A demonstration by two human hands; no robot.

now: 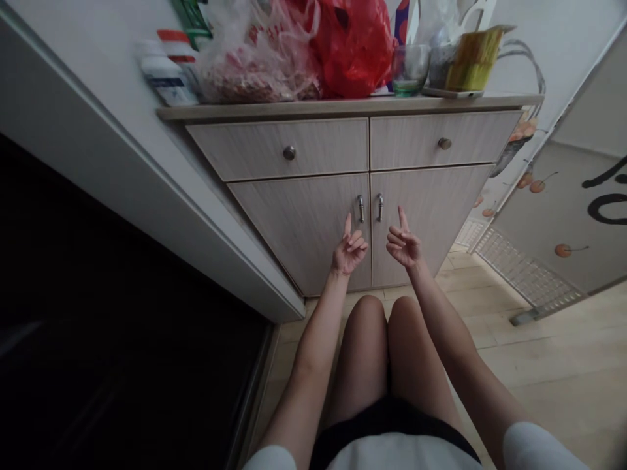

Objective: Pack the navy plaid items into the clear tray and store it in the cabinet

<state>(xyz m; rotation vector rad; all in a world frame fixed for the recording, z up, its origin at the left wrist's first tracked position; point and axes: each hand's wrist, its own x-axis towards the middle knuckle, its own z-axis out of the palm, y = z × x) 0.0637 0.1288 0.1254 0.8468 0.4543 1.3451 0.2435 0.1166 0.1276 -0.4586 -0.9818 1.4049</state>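
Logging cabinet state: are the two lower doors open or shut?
Shut. Both lower doors lie flush, handles side by side; left hand and right hand grip neither.

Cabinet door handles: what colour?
Silver metal. The handles sit on pale wood-grain doors. Shows best in the head view.

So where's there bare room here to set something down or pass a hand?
Bare wooden floor right of the knees, between cabinet and patterned panel. Gap between left hand and right hand is open. Crowded: cabinet top, with bags, bottles, glass.
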